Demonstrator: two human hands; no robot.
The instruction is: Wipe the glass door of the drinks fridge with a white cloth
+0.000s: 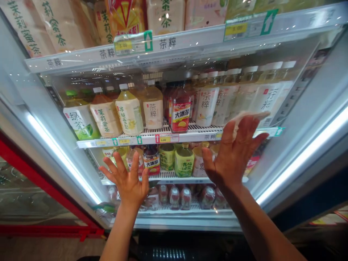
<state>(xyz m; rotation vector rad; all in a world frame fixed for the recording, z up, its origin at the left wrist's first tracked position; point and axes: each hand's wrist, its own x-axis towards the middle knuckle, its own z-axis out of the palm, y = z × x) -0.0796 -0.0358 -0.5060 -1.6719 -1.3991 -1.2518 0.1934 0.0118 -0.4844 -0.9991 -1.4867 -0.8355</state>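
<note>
This was a shop, seen at a lit drinks cooler [187, 222]. Bottled teas [129, 114] stood in rows, labels [153, 111] facing out, the same kinds repeated across several shelves [195, 127]. Yellow price tags [164, 140] ran along the shelf edges [191, 137], one reading 3.00, and bright light strips [62, 158] lined both sides.

Gap between hands [130, 185] [235, 159], glass [100, 69] — blocking bottles [153, 108]

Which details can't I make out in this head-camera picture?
All in the head view:
Pale cloth: full shape, mostly hidden by the right hand.
Left hand: palm, hidden behind its own back.
Top-shelf bottles: caps, cut off by the upper edge.
Bottom-shelf bottles: labels, too small and dim.
</note>
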